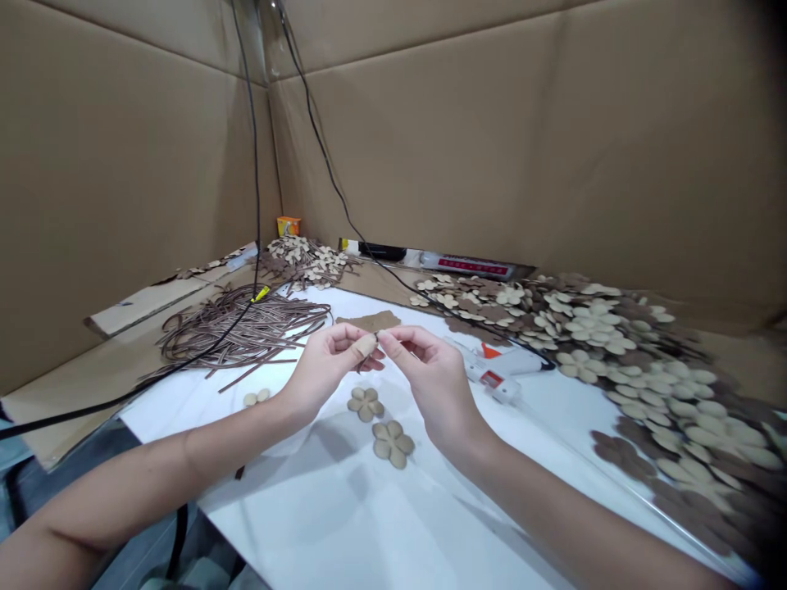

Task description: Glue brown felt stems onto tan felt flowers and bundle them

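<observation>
My left hand (329,358) and my right hand (424,369) meet above the white table (344,508), fingertips pinched together on a small dark brown strip piece (372,348). The left thumb wears a beige fingertip cover. Just below the hands lie two tan flower-shaped cutouts, one (366,404) nearer the left hand and one (393,443) closer to me. A small tan cutout (257,398) lies left of my left wrist.
A white glue gun (501,369) lies right of my right hand, its black cord running up the cardboard wall. A pile of brown strips (246,332) sits at the left. Heaps of tan and brown flower cutouts (620,360) cover the right side and the back (304,258).
</observation>
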Available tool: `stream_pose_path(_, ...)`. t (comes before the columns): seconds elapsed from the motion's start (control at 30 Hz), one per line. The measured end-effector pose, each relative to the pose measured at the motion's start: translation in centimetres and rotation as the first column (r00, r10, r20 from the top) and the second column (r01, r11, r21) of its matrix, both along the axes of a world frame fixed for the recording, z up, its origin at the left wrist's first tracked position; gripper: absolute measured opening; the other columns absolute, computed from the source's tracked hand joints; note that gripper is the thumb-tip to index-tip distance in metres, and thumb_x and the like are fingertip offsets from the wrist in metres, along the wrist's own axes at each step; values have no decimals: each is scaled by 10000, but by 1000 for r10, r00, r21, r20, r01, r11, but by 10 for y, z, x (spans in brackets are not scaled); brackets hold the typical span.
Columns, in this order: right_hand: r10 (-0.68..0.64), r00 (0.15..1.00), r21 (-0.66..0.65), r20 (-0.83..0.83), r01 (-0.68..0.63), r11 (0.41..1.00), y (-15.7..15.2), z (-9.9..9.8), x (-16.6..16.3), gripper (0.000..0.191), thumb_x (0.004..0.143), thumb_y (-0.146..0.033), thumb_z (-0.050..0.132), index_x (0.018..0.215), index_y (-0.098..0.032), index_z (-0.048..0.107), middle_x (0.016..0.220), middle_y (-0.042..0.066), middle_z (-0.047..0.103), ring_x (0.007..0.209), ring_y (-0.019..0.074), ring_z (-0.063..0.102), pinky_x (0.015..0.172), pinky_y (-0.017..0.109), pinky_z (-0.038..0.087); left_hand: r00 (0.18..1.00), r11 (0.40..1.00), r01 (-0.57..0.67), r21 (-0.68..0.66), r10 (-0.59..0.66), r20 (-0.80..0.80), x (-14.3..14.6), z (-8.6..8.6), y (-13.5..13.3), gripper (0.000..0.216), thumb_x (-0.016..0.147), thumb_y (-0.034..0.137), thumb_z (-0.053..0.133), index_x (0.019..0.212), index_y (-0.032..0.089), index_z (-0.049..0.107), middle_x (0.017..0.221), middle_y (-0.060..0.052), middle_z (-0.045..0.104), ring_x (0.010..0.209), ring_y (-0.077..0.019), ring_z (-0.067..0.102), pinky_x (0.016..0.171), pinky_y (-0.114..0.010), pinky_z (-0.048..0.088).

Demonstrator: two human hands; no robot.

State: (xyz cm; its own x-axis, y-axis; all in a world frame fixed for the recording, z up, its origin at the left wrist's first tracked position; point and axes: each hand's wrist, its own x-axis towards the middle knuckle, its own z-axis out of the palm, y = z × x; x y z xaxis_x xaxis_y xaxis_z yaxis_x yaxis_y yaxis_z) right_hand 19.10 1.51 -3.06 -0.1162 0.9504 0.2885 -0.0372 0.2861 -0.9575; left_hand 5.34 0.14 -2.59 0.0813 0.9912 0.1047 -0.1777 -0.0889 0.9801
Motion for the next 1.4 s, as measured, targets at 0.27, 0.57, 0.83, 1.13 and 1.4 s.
stream_pose_path(0.27,-7,999,-42,48,9,999,-3,-3,-4,227,776,-394,608,780,-167,623,767,22,627,772,175,561,723,307,438,1000,1000,1,-10,-1,-11,-3,-7,1,254,736,354,668,761,113,591,719,-10,607,529,-59,533,509,-183,384)
stream_pose_path(0.57,-55,776,119,628,-25,993,-42,-16,45,200,799,-345,519,977,-256,534,995,24,575,882,199,536,754,331,439,969,984,65,-163,-101,-224,-8,-18,-28,132,693,244,645,684,122,595,641,-12,631,502,-62,488,479,-172,344)
stream_pose_path(0.83,-56,471,134,880,-133,982,-55,-33,55,168,740,-326,605,846,-223,526,916,49,551,863,240,512,744,405,440,832,931,254,-263,-349,-432,-8,-23,-24,43,642,159,612,672,131,623,660,6,639,631,-104,557,605,-194,403)
stream_pose_path(1.13,31,458,111,888,-281,953,-53,-28,59,383,798,-140,479,1150,-273,548,1072,81,558,988,244,510,844,443,415,706,876,337,-345,-478,-523,-18,-10,-15,145,639,262,650,689,126,657,664,-24,659,619,-125,557,572,-201,398)
stream_pose_path(1.4,16,607,129,794,-195,972,-54,-22,57,153,845,-179,439,890,-246,569,938,48,585,901,213,530,789,384,443,846,875,267,-403,-413,-338,-7,-23,-20,213,567,316,723,575,137,608,572,-30,633,567,-138,582,588,-237,431)
